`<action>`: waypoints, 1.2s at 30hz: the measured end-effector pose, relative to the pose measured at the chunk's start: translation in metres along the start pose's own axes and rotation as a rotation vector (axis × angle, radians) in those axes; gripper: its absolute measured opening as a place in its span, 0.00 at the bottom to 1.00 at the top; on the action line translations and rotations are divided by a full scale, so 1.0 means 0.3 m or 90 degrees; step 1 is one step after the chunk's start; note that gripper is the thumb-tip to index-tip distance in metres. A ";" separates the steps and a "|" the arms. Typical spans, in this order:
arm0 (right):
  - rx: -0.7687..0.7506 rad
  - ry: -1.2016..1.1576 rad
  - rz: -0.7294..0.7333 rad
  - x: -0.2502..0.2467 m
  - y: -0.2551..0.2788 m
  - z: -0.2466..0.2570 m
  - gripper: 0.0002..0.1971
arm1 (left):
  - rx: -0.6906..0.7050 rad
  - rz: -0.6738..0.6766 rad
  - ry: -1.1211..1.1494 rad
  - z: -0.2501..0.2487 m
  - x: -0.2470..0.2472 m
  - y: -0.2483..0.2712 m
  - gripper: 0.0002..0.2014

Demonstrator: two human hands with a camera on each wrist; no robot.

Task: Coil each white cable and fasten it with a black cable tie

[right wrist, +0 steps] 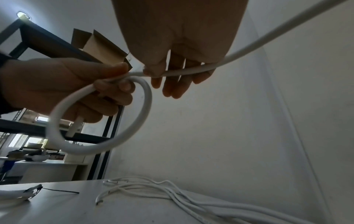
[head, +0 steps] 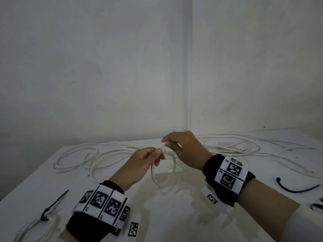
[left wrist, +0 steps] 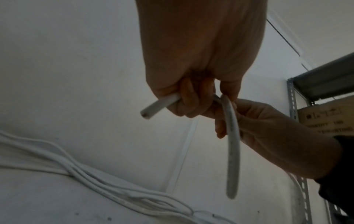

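Coiling had just begun: the left hand pinched the first small loop of stiff white round cable above the white table, while the right hand gripped the free length. Each new turn should match that loop, overlaps pinched firmly.

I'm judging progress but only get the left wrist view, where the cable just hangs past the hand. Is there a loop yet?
Observer: Yes. In the right wrist view the white cable curves into one full loop under the left hand.
Operator: Where does it run next?
Observer: Through the right hand's fingers, then back past that wrist, out of frame.
Operator: Any ties ready?
Observer: One black cable tie lies loose on the table, to the right.
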State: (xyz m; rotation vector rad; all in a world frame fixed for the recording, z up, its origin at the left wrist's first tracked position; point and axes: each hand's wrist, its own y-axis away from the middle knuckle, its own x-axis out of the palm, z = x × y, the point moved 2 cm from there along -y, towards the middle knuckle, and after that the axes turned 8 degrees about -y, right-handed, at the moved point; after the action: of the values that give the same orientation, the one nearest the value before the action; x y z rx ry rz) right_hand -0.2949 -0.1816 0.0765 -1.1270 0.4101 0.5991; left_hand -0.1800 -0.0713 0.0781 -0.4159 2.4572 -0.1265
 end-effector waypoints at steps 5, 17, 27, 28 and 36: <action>0.048 0.008 0.008 -0.003 -0.004 -0.017 0.21 | -0.029 0.016 0.117 -0.017 -0.012 0.036 0.18; 0.185 -0.190 0.098 -0.051 0.002 0.069 0.11 | -0.017 -0.038 0.128 -0.022 -0.044 0.028 0.17; 0.194 -0.178 0.092 -0.083 0.019 0.075 0.12 | 0.011 0.009 0.020 -0.056 -0.033 0.032 0.21; 0.200 -0.191 0.095 -0.081 0.019 0.078 0.12 | 0.006 0.008 0.018 -0.056 -0.035 0.034 0.20; 0.210 -0.164 0.079 -0.075 0.010 0.099 0.11 | 0.010 -0.021 -0.105 -0.050 -0.036 0.027 0.16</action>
State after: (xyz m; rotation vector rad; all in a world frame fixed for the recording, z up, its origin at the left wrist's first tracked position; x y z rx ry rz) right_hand -0.3139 -0.1585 0.0989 -0.7029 0.3413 0.7455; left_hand -0.1832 -0.0601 0.0946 -0.4415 2.2876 -0.1201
